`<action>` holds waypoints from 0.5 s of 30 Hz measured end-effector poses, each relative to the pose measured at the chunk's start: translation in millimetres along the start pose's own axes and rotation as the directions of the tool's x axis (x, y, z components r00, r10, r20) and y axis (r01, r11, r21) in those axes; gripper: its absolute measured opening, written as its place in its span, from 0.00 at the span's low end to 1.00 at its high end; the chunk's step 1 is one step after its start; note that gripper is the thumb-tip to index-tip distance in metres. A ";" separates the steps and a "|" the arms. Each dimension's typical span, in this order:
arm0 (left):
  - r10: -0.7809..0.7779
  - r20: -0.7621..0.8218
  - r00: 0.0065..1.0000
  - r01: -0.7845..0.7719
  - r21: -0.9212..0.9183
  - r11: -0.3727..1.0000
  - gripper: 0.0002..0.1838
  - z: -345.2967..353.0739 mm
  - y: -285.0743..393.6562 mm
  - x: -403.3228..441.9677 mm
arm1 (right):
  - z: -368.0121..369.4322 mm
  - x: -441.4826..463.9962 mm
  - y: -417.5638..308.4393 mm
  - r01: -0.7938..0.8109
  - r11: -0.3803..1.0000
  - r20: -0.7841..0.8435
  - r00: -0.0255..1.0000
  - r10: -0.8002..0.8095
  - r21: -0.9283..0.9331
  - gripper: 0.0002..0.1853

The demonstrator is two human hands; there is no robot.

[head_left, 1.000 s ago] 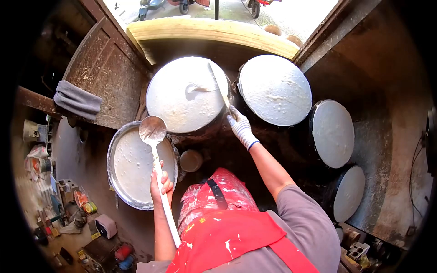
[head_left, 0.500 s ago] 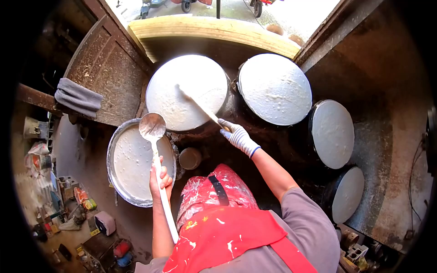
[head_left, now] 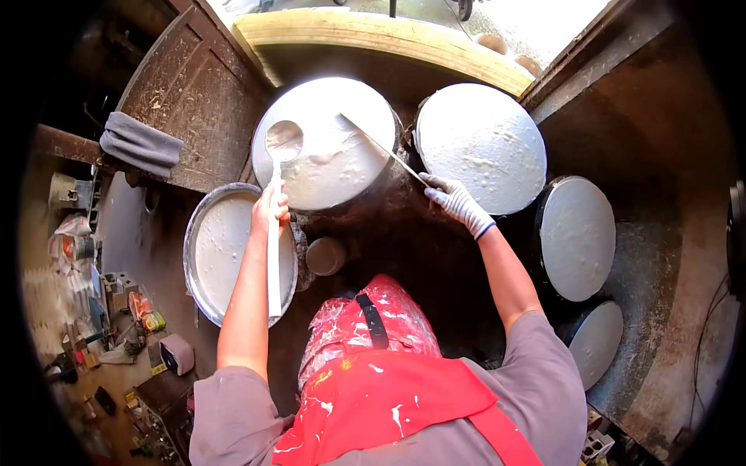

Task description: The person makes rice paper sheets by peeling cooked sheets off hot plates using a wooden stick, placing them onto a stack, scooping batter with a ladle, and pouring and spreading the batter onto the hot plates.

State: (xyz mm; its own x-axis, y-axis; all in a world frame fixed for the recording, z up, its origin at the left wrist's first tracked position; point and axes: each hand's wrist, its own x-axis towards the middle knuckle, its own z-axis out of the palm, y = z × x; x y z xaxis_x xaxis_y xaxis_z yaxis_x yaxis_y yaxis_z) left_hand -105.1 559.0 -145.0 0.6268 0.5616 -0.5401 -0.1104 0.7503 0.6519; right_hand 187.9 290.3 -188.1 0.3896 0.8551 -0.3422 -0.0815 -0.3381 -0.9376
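Observation:
My bare left hand (head_left: 270,210) is closed around the white handle of a ladle (head_left: 284,141). The ladle's round bowl hangs above the left edge of a large disc of white, batter-like mass (head_left: 350,176). My right hand (head_left: 460,203), in a striped white glove, grips a long thin flat stick (head_left: 386,150). Its far end reaches over the middle of the same disc, where the surface looks wet and bumpy; whether it touches, I cannot tell. Below my left hand stands a tub (head_left: 192,268) of creamy white liquid, partly hidden by my forearm.
More white-topped round vessels stand to the right: one disc (head_left: 482,147) at the back, another (head_left: 576,239) beside it, a third (head_left: 597,346) lower. A small round pot (head_left: 325,256) sits near my apron. A grey cloth (head_left: 141,145) hangs at the left; a wooden beam (head_left: 373,39) bounds the back.
My left hand has carried the ladle forward and right, from over the tub to over the large disc. My right hand has shifted right with the stick, whose tip now points further right.

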 end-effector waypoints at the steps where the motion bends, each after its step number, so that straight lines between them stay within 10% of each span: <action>1: -0.020 -0.057 0.998 0.024 0.071 0.997 0.19 0.7 1.4 6.7 | 5.7 -16.5 -20.4 -0.120 0.992 0.032 0.992 0.121 -0.036 0.20; 10: -0.197 -0.115 0.974 0.204 0.048 0.978 0.15 26.5 -20.5 1.3 | 147.9 -49.9 1.8 -0.166 0.875 0.070 0.986 0.151 0.455 0.27; 12: -0.303 -0.012 0.953 0.293 -0.219 0.931 0.12 33.2 -18.8 -3.9 | 178.8 -44.8 -9.4 -0.077 0.923 -0.048 0.994 0.102 0.378 0.26; 15: -0.225 0.156 0.962 0.274 -0.563 0.780 0.07 50.7 -2.6 -13.4 | 225.7 -47.5 6.9 0.166 0.899 -0.190 0.947 -0.260 -0.406 0.28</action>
State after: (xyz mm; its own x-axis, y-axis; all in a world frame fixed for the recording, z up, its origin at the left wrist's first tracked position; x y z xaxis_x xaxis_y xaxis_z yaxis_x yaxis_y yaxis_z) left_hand -74.2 531.8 -112.4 0.7480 0.3166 -0.5833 -0.3485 0.9353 0.0607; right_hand -38.2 336.1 -192.3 0.5641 0.8229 -0.0682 0.3636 -0.3218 -0.8742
